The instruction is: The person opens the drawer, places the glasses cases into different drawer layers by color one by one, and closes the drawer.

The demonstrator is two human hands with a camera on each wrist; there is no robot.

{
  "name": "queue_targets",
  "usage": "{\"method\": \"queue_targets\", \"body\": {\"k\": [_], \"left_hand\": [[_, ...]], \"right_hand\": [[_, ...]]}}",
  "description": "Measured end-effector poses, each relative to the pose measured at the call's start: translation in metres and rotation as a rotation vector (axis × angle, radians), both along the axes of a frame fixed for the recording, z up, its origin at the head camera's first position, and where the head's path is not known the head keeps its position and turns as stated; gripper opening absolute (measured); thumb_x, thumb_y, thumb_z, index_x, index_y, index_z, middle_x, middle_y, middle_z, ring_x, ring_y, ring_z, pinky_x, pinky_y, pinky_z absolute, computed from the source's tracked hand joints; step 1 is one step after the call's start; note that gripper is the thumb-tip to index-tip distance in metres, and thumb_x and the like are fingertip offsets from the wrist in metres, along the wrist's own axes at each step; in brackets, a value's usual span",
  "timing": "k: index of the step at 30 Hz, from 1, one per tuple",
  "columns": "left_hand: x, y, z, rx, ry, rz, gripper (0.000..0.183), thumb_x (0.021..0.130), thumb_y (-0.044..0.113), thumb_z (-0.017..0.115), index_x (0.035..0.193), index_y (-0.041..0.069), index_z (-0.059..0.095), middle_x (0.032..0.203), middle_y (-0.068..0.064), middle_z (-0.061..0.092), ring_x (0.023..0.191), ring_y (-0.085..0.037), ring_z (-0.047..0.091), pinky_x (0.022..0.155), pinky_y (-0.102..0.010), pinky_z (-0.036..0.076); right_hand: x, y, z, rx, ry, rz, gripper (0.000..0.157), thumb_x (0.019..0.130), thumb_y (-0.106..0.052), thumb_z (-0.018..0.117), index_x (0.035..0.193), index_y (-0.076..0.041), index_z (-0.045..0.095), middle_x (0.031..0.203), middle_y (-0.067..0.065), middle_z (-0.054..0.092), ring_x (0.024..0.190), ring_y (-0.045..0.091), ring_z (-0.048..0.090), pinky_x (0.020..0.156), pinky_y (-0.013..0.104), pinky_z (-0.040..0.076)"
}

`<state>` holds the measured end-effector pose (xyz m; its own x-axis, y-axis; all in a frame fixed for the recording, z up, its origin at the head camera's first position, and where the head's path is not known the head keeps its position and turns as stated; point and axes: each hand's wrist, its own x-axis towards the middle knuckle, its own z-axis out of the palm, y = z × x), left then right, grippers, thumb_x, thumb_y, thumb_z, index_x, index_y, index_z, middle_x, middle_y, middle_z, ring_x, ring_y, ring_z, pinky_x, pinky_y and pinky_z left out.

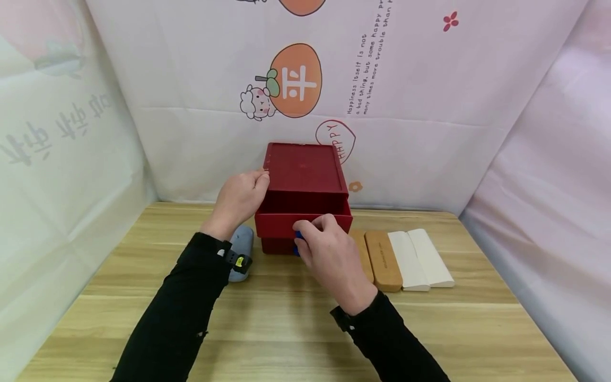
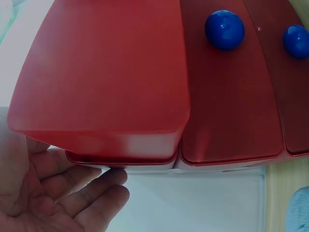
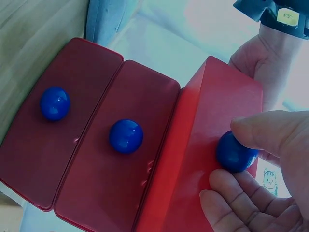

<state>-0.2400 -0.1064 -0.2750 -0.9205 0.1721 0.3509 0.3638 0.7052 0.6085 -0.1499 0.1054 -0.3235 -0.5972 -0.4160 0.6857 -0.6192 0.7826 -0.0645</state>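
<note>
A red chest of small drawers [image 1: 305,167] stands on the table against the back cloth. Its top drawer [image 1: 281,225] is pulled out, and a dark gap shows behind its front. My right hand [image 1: 334,257] pinches the round blue knob [image 3: 235,152] of that drawer between thumb and fingers. At the chest's upper left side, my left hand [image 1: 241,196] rests its fingers [image 2: 104,205] along the side wall; its thumb is hidden in the left wrist view. Below the pulled drawer, two closed drawers carry a middle knob [image 3: 126,136] and a lower knob [image 3: 54,103].
A rounded blue-grey object [image 1: 243,241] lies left of the chest, partly behind my left wrist. To the right, a brown block-shaped pack [image 1: 384,260] sits beside another brown one, followed by white flat pieces [image 1: 420,260]. Printed white cloth [image 1: 406,159] hangs behind the table.
</note>
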Motion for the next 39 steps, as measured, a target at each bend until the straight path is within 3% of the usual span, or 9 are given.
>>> {"method": "queue_targets", "body": {"k": [3,5,8,28,39], "left_hand": [[0.0,-0.001,0.001,-0.001,-0.008,0.0,0.054,0.103,0.038,0.031,0.14,0.007,0.054,0.142,-0.006,0.055,0.126,-0.024,0.052,0.08,-0.039,0.05],[0.001,0.0,0.001,-0.002,-0.009,0.001,0.054,0.103,0.038,0.031,0.14,0.006,0.054,0.142,-0.006,0.055,0.133,-0.022,0.045,0.095,-0.041,0.049],[0.001,0.0,0.001,-0.004,-0.014,0.002,0.054,0.103,0.038,0.031,0.141,0.006,0.053,0.143,-0.006,0.054,0.135,-0.02,0.042,0.108,-0.043,0.041],[0.002,0.001,0.0,0.012,-0.005,0.006,0.053,0.103,0.037,0.031,0.141,0.008,0.054,0.142,-0.006,0.055,0.133,-0.021,0.045,0.106,-0.044,0.043],[0.003,0.002,0.0,0.026,-0.011,0.002,0.054,0.103,0.039,0.031,0.143,0.008,0.052,0.143,-0.005,0.054,0.134,-0.022,0.044,0.106,-0.045,0.043]], "right_hand": [[0.003,0.0,0.0,0.0,-0.002,0.004,0.026,0.089,-0.021,0.069,0.114,-0.014,0.066,0.096,0.01,0.057,0.075,0.015,0.055,0.055,0.025,0.051],[0.006,0.0,0.0,0.001,-0.005,0.002,0.026,0.089,-0.021,0.069,0.114,-0.014,0.066,0.096,0.01,0.057,0.076,0.015,0.055,0.055,0.026,0.051],[0.009,0.001,0.0,0.003,-0.009,-0.003,0.026,0.09,-0.022,0.068,0.115,-0.014,0.066,0.097,0.009,0.057,0.076,0.015,0.055,0.055,0.026,0.051],[0.031,0.002,0.001,-0.03,0.008,0.011,0.02,0.091,-0.022,0.066,0.11,-0.017,0.068,0.096,0.008,0.058,0.077,0.015,0.057,0.049,0.025,0.049],[0.04,0.001,0.0,-0.015,0.004,0.01,0.021,0.089,-0.022,0.068,0.11,-0.017,0.068,0.095,0.008,0.058,0.078,0.014,0.057,0.055,0.026,0.053]]}}
